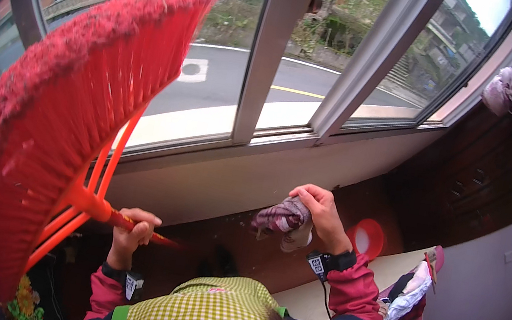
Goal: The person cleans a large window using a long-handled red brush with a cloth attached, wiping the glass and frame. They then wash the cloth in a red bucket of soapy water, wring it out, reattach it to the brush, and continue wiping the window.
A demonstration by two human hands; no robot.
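Note:
My left hand point(132, 236) grips the handle of a red plastic broom point(93, 202) just behind its head. The broom is raised with its wide fan of red bristles point(92, 84) up in front of the window, and grey lint clings to the bristle tips. In my right hand point(323, 213) is a bunched purple and white cloth point(288, 218), hanging over the dark floor below the window wall. A checked yellow-green apron point(217, 309) covers my front.
A sliding window point(254, 59) with metal frames spans the far side above a pale wall point(258, 175). A red bucket point(368, 239) stands on the floor at right, near a bench point(310, 294) with cloths point(410, 295). A dark wooden cabinet point(491, 162) is beyond; yellow flowers point(27, 299) are lower left.

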